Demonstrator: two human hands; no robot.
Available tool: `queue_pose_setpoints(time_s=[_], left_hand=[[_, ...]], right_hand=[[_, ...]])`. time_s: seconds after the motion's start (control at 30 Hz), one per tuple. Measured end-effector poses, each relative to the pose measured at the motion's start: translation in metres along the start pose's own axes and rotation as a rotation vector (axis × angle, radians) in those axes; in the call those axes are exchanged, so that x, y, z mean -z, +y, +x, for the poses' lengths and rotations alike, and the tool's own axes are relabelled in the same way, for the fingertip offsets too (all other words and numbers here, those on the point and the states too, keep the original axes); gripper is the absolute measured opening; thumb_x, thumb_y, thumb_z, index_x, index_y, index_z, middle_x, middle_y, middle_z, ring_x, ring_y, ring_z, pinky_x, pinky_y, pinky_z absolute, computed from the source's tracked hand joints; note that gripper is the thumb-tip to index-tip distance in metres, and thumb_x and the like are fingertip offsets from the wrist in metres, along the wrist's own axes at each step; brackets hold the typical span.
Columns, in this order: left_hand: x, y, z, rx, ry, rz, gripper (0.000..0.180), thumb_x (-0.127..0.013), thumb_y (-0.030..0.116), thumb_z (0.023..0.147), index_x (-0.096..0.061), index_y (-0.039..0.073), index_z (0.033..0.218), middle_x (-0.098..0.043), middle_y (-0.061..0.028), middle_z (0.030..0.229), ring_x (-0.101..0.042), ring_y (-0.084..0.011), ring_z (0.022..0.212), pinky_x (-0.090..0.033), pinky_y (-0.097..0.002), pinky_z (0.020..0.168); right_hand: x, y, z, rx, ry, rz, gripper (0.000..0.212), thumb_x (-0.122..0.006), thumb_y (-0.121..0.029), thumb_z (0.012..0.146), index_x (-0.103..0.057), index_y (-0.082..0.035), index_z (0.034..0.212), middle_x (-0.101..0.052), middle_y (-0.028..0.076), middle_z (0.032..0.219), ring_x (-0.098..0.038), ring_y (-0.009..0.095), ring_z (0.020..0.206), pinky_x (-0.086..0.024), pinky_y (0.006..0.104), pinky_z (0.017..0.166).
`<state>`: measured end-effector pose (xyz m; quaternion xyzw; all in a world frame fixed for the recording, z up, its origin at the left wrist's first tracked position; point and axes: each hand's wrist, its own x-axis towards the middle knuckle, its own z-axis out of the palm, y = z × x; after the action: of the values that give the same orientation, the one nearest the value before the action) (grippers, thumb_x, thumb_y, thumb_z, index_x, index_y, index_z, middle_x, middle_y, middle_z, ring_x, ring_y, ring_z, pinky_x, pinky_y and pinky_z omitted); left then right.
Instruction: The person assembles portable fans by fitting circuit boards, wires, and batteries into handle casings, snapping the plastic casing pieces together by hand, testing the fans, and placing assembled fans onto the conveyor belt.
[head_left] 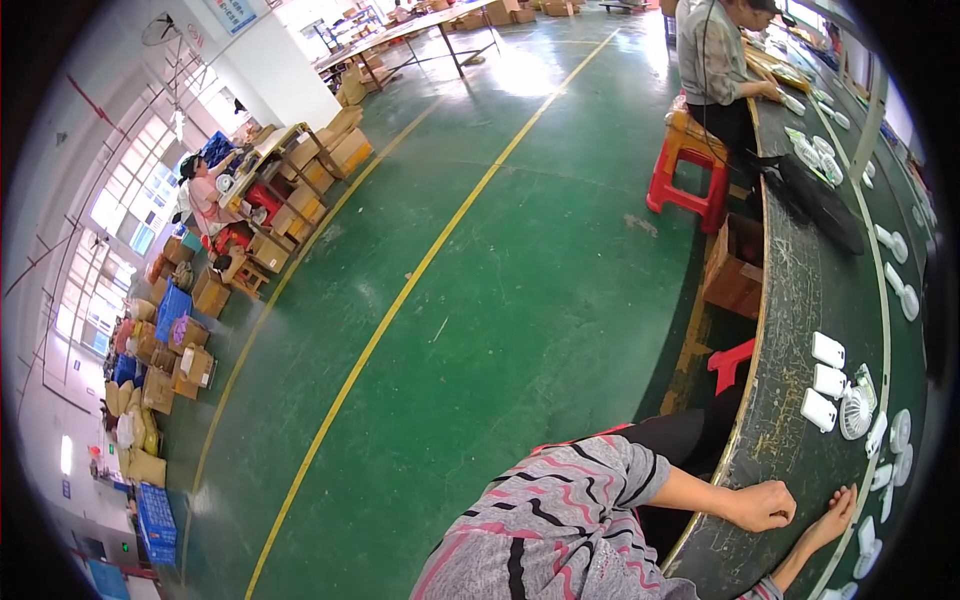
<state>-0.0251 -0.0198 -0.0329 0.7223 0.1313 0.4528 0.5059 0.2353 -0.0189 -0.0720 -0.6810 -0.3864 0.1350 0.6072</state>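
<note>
My left hand [763,506] rests over the dark worn bench [775,440] near its edge, fingers curled in. Whatever it may hold is hidden. To its right is my right hand [832,519], palm partly up with fingers loosely stretched, beside the pale strip [850,540] along the bench. I see nothing in it. Beyond my hands lie several white plastic pieces: a rectangular case [828,349], another case [829,380], a third case [818,410], and a small white fan [856,414] with a round grille.
Several white handheld fans [901,292] lie past the strip. Farther along the bench are a black bag [815,200] and a co-worker [715,60] handling white parts. Beside the bench stand a red stool [690,180] and a cardboard box [735,265]. Green floor [520,290] stretches left.
</note>
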Motion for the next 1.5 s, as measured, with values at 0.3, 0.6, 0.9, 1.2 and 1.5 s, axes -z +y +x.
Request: queue_pose_setpoints(time_s=[0.3, 0.6, 0.9, 1.2, 1.5], left_hand=[[0.018, 0.007, -0.002, -0.032, 0.012, 0.035, 0.008, -0.056, 0.005, 0.068, -0.059, -0.003, 0.067, -0.059, -0.0163, 0.066, -0.059, -0.0330, 0.066, -0.046, -0.0395, 0.062], [0.017, 0.002, 0.010, 0.088, -0.130, 0.050, 0.010, -0.056, 0.007, 0.083, -0.059, -0.001, 0.089, -0.061, -0.0161, 0.083, -0.060, -0.0318, 0.078, -0.048, -0.0360, 0.068], [0.000, 0.007, 0.020, 0.177, -0.221, 0.029, 0.014, -0.058, 0.005, 0.083, -0.059, -0.002, 0.095, -0.062, -0.0156, 0.089, -0.061, -0.0319, 0.082, -0.048, -0.0351, 0.071], [0.012, 0.005, 0.028, 0.293, -0.273, 0.030, 0.017, -0.062, 0.007, 0.080, -0.061, 0.000, 0.095, -0.062, -0.0143, 0.090, -0.060, -0.0281, 0.082, -0.048, -0.0347, 0.071], [0.004, 0.014, 0.049, 0.329, -0.264, -0.020, 0.009, -0.061, 0.005, 0.080, -0.062, 0.000, 0.088, -0.063, -0.0161, 0.083, -0.061, -0.0314, 0.075, -0.049, -0.0363, 0.067]], right_hand=[[-0.023, -0.021, -0.016, 0.001, -0.005, -0.060, 0.032, -0.047, -0.019, 0.093, -0.053, -0.001, 0.120, -0.059, 0.006, 0.099, -0.052, 0.010, 0.083, -0.041, 0.0223, 0.072], [-0.042, -0.047, -0.018, -0.009, 0.057, 0.060, 0.022, -0.048, -0.011, 0.090, -0.057, -0.001, 0.108, -0.056, 0.002, 0.078, -0.050, 0.007, 0.065, -0.041, 0.0196, 0.057], [-0.015, -0.064, -0.014, -0.105, 0.137, 0.050, 0.020, -0.050, -0.007, 0.089, -0.055, 0.002, 0.106, -0.056, 0.002, 0.079, -0.051, 0.006, 0.068, -0.042, 0.0203, 0.059], [-0.030, -0.070, -0.011, -0.168, 0.138, 0.048, 0.017, -0.052, -0.001, 0.085, -0.056, 0.001, 0.102, -0.056, 0.003, 0.076, -0.052, 0.007, 0.062, -0.045, 0.0197, 0.055], [-0.023, -0.068, -0.005, -0.193, 0.131, 0.009, 0.019, -0.051, 0.001, 0.084, -0.056, 0.003, 0.102, -0.058, 0.004, 0.077, -0.053, 0.007, 0.063, -0.046, 0.0199, 0.055]])
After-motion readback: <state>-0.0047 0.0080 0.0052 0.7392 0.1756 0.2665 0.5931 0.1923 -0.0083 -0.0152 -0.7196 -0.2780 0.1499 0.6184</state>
